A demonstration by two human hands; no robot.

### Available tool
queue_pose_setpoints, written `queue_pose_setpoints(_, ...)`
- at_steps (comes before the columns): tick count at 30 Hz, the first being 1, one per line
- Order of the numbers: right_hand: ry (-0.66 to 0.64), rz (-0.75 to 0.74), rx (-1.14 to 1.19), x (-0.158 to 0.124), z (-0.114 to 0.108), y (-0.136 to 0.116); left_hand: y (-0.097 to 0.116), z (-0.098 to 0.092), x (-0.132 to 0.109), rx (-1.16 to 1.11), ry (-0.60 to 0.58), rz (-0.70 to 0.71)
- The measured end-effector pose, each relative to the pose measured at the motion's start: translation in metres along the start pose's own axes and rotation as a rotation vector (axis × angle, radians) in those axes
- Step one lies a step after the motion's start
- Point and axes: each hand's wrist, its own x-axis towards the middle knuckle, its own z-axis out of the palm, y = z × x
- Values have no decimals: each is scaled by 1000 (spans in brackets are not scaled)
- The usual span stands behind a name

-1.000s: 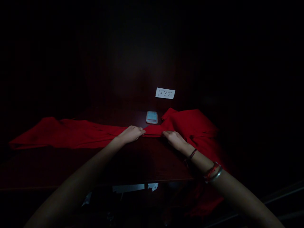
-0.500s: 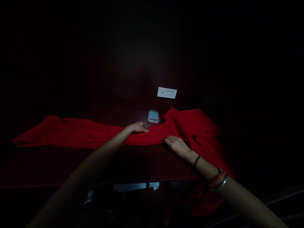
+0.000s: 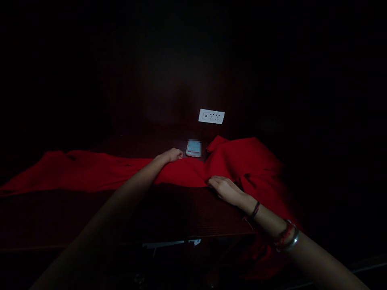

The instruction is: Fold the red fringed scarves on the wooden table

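Note:
A long red cloth (image 3: pixel 187 172) lies across the dark tabletop, a narrow stretch to the left and a wider, bunched part to the right that hangs over the front edge. My left hand (image 3: pixel 173 154) is closed on the far edge of the narrow stretch, its fingers curled. At the near edge, beside the bunched part, my right hand (image 3: pixel 225 190) has its fingers pressed together on the cloth. Between the hands the fabric is fairly flat. Whether the cloth is a garment is hard to tell in this dim light.
Just beyond the cloth lies a phone (image 3: pixel 194 148) with a lit screen. A white socket plate (image 3: pixel 211 116) is on the dark wall behind. The front edge of the wooden table (image 3: pixel 211 217) runs below my hands, with pale papers (image 3: pixel 163 244) under it. The surroundings are very dark.
My left hand has moved slightly left and away from me, and its fingers have curled in on the cloth's far edge. The cloth's left end reaches further left. My right hand stays nearly in place.

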Motion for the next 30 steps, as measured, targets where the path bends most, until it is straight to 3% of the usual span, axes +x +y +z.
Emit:
queue_pose_setpoints(3, -15, -6, -48, 2, 4, 0, 5, -4, -3, 32, -57, 49)
queue_pose_setpoints(5, 2, 2, -95, 4, 5, 0, 8, -10, -16, 43, -28, 87)
queue_pose_setpoints(10, 7, -74, -95, 17, 6, -4, 0, -13, -82, 152, 153, 284)
queue_pose_setpoints(15, 5, -83, 138, 29, 8, 6, -12, -11, -133, 219, -84, 345)
queue_pose_setpoints(20, 99, -22, 378, 36, 8, 21, 9, -11, -135, 399, 84, 416)
queue_pose_setpoints(25, 220, -5, 392, 47, 2, 28, 21, 5, -127, 528, 130, 358)
queue_pose_setpoints(30, 114, 34, 391, 63, -5, 26, 11, 13, -119, 423, 217, 287)
